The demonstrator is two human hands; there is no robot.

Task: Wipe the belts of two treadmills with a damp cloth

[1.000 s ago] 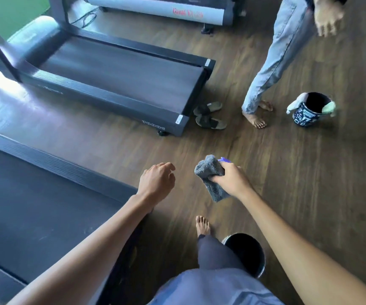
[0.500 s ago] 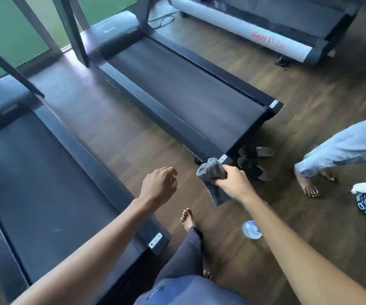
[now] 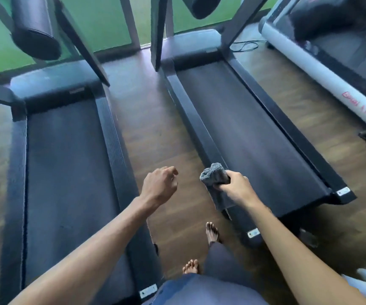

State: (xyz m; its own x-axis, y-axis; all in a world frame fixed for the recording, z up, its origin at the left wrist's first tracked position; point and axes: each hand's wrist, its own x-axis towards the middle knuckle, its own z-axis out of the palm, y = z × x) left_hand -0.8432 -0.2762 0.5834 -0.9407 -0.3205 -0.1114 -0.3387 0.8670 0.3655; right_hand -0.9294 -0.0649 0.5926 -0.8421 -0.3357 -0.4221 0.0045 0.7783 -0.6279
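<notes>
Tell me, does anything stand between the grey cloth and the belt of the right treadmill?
Nothing visible does. The right hand grips the grey cloth over the treadmill's side rail, near its rear end, and the belt beside it lies bare.

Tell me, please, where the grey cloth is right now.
The grey cloth is gripped in the right hand, mid-frame in the head view, over the right treadmill's left rail.

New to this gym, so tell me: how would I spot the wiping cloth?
Find the middle treadmill of three. Over its near left rail, the right hand grips a bunched grey cloth, the only soft, fuzzy thing in sight.
</notes>
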